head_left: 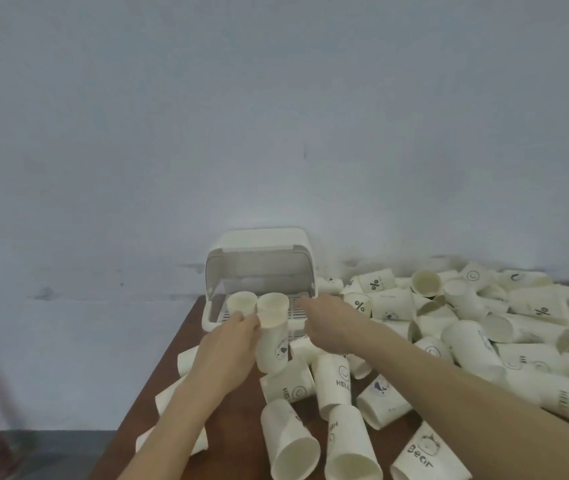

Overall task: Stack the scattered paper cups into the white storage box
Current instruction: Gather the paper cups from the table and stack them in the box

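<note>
The white storage box point(259, 247) stands open at the table's far left edge, its lid raised over a slatted tray. Two upright paper cups point(241, 303) stand at the tray's front. My left hand point(226, 348) grips an upright stack of paper cups point(272, 344) just in front of the box. My right hand point(328, 317) reaches over the tray's right side with relaxed fingers and holds nothing. Several loose cups point(331, 382) lie on their sides right under my arms.
A large heap of white paper cups point(484, 317) covers the brown table point(238, 434) to the right of the box. A few cups lie near the table's left edge point(172, 393). A pale wall stands behind the box.
</note>
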`<action>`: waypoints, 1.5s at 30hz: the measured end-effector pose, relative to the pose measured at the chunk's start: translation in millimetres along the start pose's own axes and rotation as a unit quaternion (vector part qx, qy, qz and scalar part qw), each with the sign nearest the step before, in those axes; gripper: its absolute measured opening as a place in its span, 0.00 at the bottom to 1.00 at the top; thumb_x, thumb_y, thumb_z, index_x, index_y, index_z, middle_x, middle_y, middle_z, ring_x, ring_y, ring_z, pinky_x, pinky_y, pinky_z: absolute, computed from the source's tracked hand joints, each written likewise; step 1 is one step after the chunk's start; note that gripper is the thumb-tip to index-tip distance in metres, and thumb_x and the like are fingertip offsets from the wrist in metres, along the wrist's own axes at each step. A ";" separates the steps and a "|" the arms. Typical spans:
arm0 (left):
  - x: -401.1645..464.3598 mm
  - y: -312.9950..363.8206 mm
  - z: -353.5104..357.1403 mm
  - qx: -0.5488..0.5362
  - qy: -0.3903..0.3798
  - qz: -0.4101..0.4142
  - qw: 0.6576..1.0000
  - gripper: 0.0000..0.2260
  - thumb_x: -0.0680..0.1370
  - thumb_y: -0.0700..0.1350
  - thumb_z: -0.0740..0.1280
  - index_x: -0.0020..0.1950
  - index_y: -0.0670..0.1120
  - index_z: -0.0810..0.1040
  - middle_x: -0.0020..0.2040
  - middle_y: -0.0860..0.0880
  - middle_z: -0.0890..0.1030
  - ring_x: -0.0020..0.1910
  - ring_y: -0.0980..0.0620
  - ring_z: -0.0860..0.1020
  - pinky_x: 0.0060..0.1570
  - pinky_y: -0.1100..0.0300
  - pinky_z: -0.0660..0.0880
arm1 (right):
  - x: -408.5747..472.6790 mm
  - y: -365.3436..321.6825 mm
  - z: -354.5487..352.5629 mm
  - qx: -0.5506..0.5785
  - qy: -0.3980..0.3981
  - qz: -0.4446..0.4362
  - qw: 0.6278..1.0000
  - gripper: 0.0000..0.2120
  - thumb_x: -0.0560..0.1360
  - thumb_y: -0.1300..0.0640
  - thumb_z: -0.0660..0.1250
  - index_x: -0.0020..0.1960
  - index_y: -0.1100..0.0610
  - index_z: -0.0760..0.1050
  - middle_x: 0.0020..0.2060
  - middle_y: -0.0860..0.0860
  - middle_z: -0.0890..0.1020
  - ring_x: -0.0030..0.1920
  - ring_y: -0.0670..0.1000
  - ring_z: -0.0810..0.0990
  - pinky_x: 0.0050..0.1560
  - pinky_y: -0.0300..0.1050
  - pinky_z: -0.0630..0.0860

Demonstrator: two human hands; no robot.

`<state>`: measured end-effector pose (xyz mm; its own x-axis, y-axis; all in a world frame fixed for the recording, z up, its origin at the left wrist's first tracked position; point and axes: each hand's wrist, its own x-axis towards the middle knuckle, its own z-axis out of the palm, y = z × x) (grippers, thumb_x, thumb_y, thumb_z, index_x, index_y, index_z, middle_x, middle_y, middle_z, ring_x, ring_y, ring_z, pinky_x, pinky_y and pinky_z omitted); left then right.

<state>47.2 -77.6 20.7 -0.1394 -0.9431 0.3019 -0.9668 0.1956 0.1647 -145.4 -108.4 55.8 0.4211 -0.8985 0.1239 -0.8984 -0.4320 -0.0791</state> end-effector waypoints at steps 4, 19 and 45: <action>3.3 11.3 0.9 -0.015 0.013 0.002 1.000 0.10 0.83 0.52 0.53 0.54 0.52 0.72 0.50 0.53 0.74 0.46 0.50 0.76 0.43 0.52 0.75 | -7.4 14.3 -9.0 0.006 0.016 0.011 1.000 0.13 0.75 0.62 0.58 0.59 0.60 0.70 0.52 0.58 0.77 0.49 0.59 0.76 0.44 0.49 0.73; 14.6 117.1 21.0 -0.123 0.047 0.083 0.988 0.10 0.83 0.52 0.54 0.55 0.53 0.73 0.49 0.56 0.73 0.45 0.53 0.74 0.43 0.56 0.71 | -72.3 116.0 -21.0 0.012 0.026 0.125 0.992 0.18 0.76 0.62 0.55 0.65 0.59 0.68 0.56 0.60 0.77 0.55 0.61 0.76 0.49 0.53 0.75; 0.9 292.5 45.7 -0.160 0.121 0.097 0.975 0.10 0.82 0.50 0.58 0.55 0.51 0.78 0.49 0.54 0.78 0.51 0.50 0.74 0.51 0.53 0.71 | -186.4 243.9 -34.3 0.041 0.050 0.170 0.983 0.16 0.73 0.65 0.55 0.59 0.60 0.71 0.51 0.57 0.78 0.50 0.59 0.76 0.48 0.55 0.76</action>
<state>-245.5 -33.5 26.2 -0.2214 -0.7964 0.5628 -0.8055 0.4747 0.3548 -447.3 -43.7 47.3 0.0797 -0.9819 0.1721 -0.9706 -0.1158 -0.2112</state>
